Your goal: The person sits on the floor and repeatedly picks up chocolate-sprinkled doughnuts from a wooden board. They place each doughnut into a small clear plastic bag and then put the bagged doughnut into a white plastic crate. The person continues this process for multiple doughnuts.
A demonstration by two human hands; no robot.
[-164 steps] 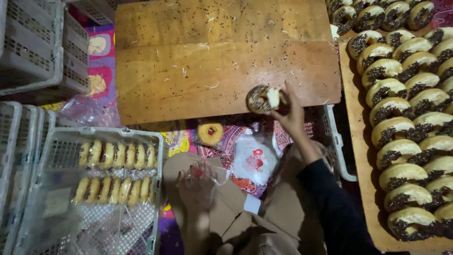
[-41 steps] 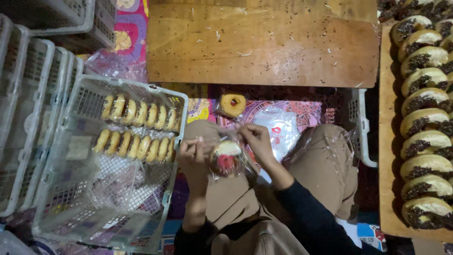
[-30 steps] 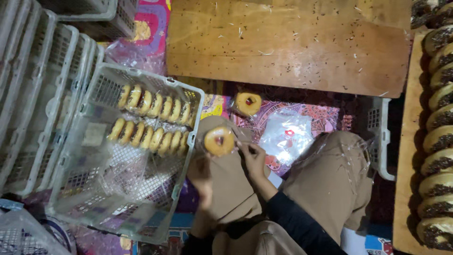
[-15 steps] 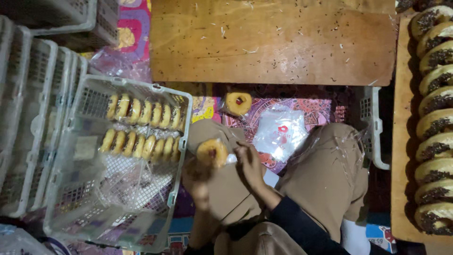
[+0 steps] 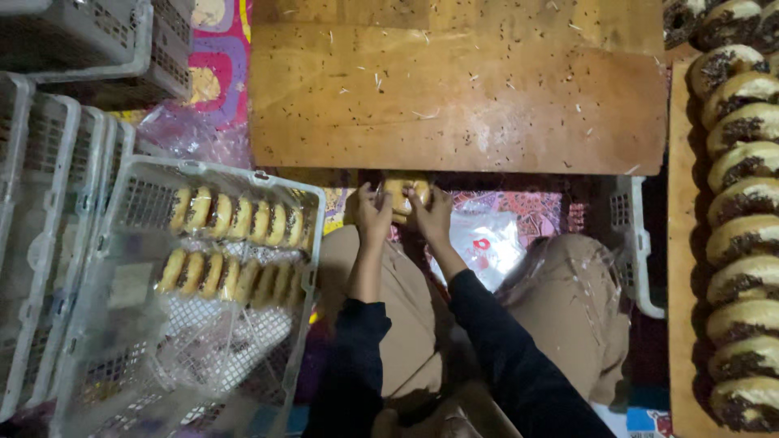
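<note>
Doughnut [image 5: 403, 197] sits between both hands, just below the near edge of the wooden board [image 5: 454, 89] and above the person's knees. Left hand [image 5: 371, 216] closes on its left side, fingers curled around it; right hand [image 5: 430, 212] closes on its right side, thumb across the top. Whether a clear wrapper already covers it, cannot tell: the spot lies in shadow.

Surroundings: white crate [image 5: 130, 324] to the left, lined with plastic, with two rows of wrapped doughnuts [image 5: 235, 219] standing on edge. Long tray [image 5: 682, 268] to the right with chocolate-topped doughnuts [image 5: 742, 211] in a column. Stack of clear bags [image 5: 487, 243] on the lap, just beside the right hand.

Risks, as judged:
- Grip from both sides could squash the soft ring or smear its topping.
- Poor light under the board edge makes a fumble likely; a drop lands on the cloth between the knees.
- Crumbs scattered over the board could stick to it on contact.
</note>
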